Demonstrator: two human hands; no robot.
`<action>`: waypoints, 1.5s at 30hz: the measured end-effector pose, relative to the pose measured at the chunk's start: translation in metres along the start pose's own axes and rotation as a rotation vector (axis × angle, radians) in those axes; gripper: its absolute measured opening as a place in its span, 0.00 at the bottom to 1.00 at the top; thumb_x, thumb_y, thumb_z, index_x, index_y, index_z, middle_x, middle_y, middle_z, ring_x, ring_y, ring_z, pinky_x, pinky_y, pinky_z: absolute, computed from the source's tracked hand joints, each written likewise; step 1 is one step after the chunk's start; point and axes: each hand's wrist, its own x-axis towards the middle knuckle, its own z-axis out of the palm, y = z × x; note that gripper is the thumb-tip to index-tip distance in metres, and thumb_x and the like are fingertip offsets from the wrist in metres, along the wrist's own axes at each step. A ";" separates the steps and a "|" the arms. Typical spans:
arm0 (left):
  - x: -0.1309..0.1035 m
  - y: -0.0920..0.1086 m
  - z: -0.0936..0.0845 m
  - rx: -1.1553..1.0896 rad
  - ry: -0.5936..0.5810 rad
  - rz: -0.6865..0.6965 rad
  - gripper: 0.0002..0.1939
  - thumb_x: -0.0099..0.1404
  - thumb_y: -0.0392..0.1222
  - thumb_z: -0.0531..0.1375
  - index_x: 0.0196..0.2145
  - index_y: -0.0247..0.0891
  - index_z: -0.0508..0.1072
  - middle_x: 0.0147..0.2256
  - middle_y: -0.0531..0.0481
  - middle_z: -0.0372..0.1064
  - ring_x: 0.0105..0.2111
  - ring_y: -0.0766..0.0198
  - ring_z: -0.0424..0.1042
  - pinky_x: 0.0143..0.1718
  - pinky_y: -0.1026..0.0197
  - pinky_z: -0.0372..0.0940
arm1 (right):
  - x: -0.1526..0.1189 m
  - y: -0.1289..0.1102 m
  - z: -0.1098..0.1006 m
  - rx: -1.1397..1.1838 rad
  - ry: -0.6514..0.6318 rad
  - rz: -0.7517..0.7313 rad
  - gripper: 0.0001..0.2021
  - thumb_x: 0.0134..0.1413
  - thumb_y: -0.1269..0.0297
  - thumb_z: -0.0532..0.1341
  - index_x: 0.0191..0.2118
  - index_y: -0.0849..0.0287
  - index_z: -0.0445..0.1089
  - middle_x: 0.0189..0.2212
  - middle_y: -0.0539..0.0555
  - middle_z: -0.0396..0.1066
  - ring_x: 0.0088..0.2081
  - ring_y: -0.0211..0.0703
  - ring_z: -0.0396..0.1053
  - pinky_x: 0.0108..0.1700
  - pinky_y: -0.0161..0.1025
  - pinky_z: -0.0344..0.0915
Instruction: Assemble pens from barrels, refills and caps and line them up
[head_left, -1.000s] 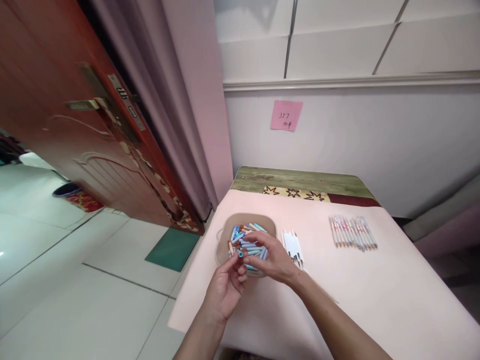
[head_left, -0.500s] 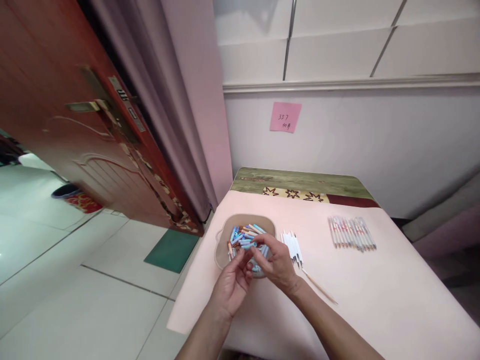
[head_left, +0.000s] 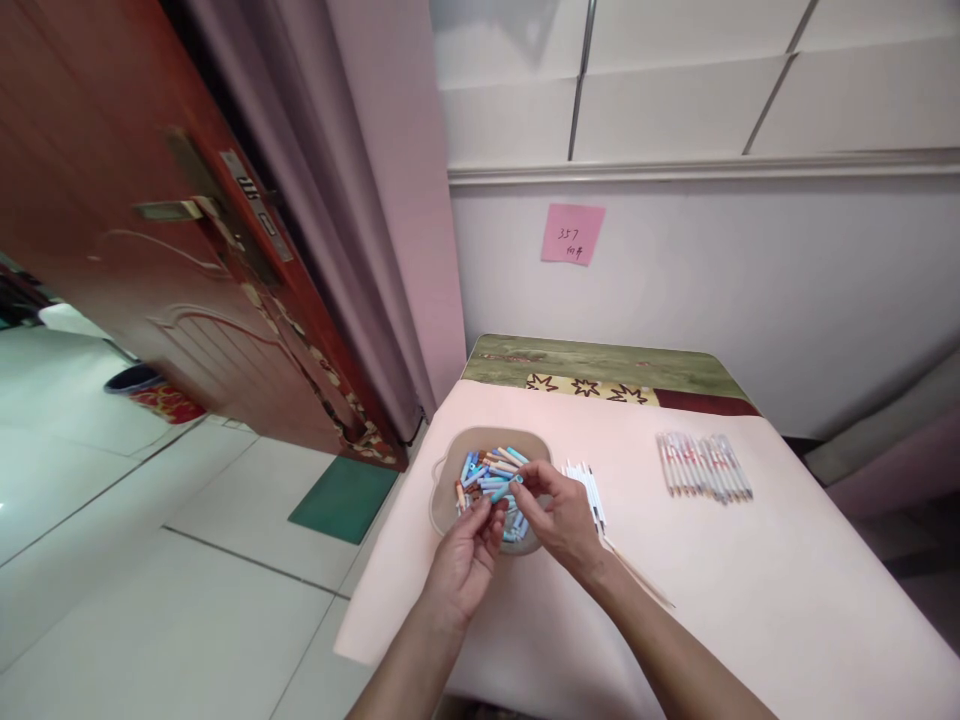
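Note:
Over a beige bin point(head_left: 448, 505), my left hand point(head_left: 463, 555) and my right hand point(head_left: 559, 512) meet with fingertips pinched. Between them is a small teal tube, seemingly a pen cap point(head_left: 505, 491), its open end towards the right fingers. The left thumb and fingers grip its lower end; the right fingertips close at its upper end. Many similar short tubes point(head_left: 475, 478) in blue, teal, peach and brown lie in the bin. Just right of my right hand is a row of thin white sticks with dark tips point(head_left: 589, 490), partly hidden by that hand.
A row of clear-bodied pens point(head_left: 705, 467) lies at the right on the pink-covered table point(head_left: 750, 600). One thin tan stick with a white end point(head_left: 641, 575) lies near my right wrist. Behind the table stands a wall with a pink note point(head_left: 573, 234); a red-brown door point(head_left: 150, 250) is at left.
My right fingers have shifted slightly right and up, so the teal tube between my hands shows more plainly. The bin and rows of pens have stayed put.

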 end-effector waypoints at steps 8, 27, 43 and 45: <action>-0.006 0.010 0.001 0.046 0.017 0.071 0.05 0.65 0.30 0.57 0.36 0.29 0.74 0.24 0.47 0.75 0.17 0.73 0.71 0.17 0.75 0.66 | 0.013 -0.019 -0.003 0.073 0.004 0.025 0.06 0.52 0.62 0.61 0.30 0.59 0.68 0.22 0.48 0.71 0.24 0.35 0.68 0.29 0.30 0.65; -0.007 0.074 -0.020 -0.223 0.032 0.144 0.11 0.71 0.35 0.49 0.37 0.27 0.70 0.27 0.46 0.73 0.20 0.74 0.69 0.19 0.75 0.66 | 0.052 -0.004 -0.004 -0.397 -0.112 0.027 0.08 0.57 0.64 0.58 0.37 0.56 0.74 0.31 0.51 0.77 0.32 0.38 0.72 0.35 0.32 0.64; -0.011 0.073 -0.023 -0.195 0.057 0.104 0.10 0.70 0.34 0.50 0.33 0.29 0.68 0.26 0.49 0.69 0.20 0.75 0.67 0.17 0.75 0.64 | 0.048 0.018 0.111 -0.859 -0.616 0.113 0.11 0.54 0.69 0.59 0.39 0.68 0.77 0.34 0.69 0.77 0.38 0.56 0.76 0.37 0.40 0.69; -0.012 0.072 -0.023 -0.189 0.059 0.106 0.10 0.70 0.34 0.50 0.33 0.29 0.68 0.27 0.48 0.70 0.20 0.75 0.67 0.17 0.75 0.64 | 0.047 0.020 0.115 -0.865 -0.614 0.134 0.12 0.55 0.70 0.57 0.40 0.69 0.77 0.34 0.69 0.77 0.39 0.56 0.76 0.36 0.40 0.70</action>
